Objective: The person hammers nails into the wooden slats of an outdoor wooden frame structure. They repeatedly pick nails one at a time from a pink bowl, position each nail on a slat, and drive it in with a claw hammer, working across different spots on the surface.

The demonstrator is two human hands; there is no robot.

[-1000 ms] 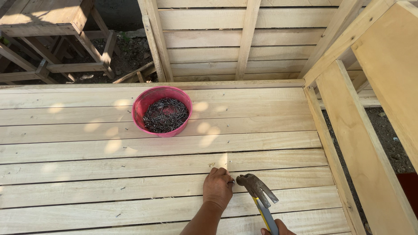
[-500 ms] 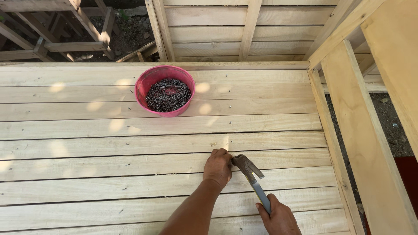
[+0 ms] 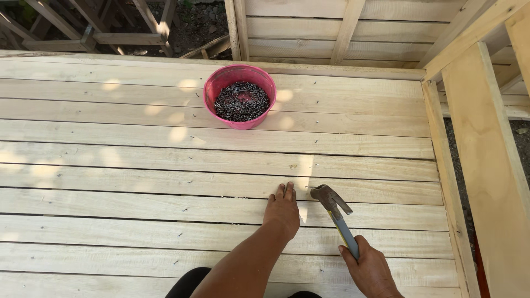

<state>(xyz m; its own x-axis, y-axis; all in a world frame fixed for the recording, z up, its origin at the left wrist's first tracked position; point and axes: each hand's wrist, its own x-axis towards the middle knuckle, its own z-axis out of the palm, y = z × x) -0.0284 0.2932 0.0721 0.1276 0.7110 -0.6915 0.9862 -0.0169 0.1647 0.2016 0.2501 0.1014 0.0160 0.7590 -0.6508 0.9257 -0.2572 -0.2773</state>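
Head view, looking down on the plank deck (image 3: 138, 165): the left hand (image 3: 282, 208) lies flat, fingers stretched out and gripping nothing, pressed on a pale board, seemingly to steady it or keep clear of the strike. Just to the right of that hand, the claw hammer (image 3: 333, 212) hangs head-down, its face close above the same board, so the blow looks aimed right beside the fingertips; whether a nail stands there I cannot tell. The right hand (image 3: 371, 269) is wrapped tight round the blue-and-yellow handle, low on the grip for swing. Well beyond the left hand, towards the far edge, sits the pink bowl (image 3: 239, 77) heaped with dark nails (image 3: 241, 101), within reach yet clear of the hammering.
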